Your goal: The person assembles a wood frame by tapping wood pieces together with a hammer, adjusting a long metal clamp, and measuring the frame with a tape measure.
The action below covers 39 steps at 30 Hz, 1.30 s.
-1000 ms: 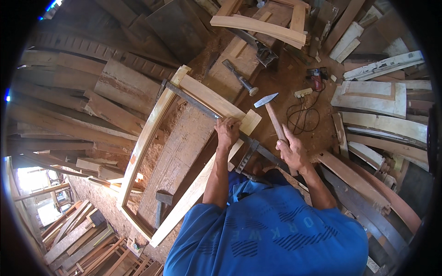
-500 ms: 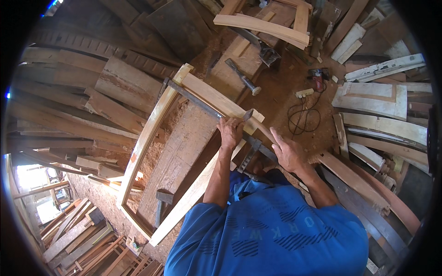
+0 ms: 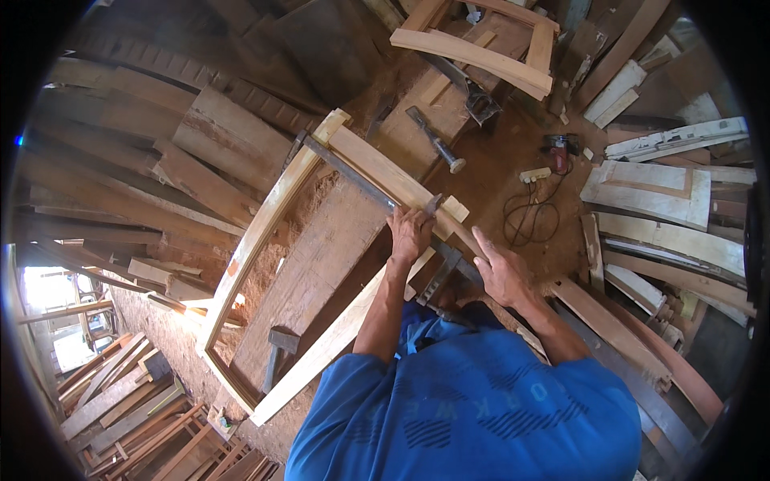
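From the head camera, your left hand (image 3: 411, 232) lies on the top rail (image 3: 385, 172) of the pale wooden frame (image 3: 261, 232), fingers together and curled down around a chisel (image 3: 431, 207) whose dark blade pokes out just past your fingertips, right at the frame's corner joint. Your right hand (image 3: 501, 272) hovers beside that corner, fingers apart and stretched open, gripping nothing; the index finger points toward the rail's end. A long steel bar clamp (image 3: 353, 172) runs along the rail, passing under your left fingers. Beyond your fingertips, well apart, a hammer (image 3: 435, 141) rests on a plank. Off to the right of your right fingers, a coiled cord (image 3: 525, 216) and a small red power tool (image 3: 560, 148) sit on the sawdust floor. Behind your left wrist, a mallet (image 3: 277, 353) lies inside the frame.
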{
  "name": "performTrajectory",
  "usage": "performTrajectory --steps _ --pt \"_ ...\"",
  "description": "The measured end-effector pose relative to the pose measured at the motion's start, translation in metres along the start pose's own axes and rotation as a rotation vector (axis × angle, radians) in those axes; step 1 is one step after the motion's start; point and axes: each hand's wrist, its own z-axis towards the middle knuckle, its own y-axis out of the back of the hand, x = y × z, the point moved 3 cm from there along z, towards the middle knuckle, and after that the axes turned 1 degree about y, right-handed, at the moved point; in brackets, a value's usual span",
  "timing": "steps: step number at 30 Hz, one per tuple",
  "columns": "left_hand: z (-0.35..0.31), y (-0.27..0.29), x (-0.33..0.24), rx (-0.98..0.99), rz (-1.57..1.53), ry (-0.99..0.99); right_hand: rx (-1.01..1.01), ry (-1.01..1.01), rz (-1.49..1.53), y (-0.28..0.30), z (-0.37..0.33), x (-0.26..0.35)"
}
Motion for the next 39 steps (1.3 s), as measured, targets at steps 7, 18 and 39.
performTrajectory --steps 7,18,39 --pt "-0.03 0.035 0.018 -0.346 -0.221 0.046 0.208 -0.139 -0.104 -0.004 0.004 -0.009" --pt "-0.123 0.074 0.047 0.778 0.235 0.329 0.293 -0.291 -0.218 -0.003 0.017 -0.015" --pt "-0.142 0.064 0.064 0.437 0.079 0.276 -0.074 -0.019 -0.061 -0.006 0.015 -0.008"
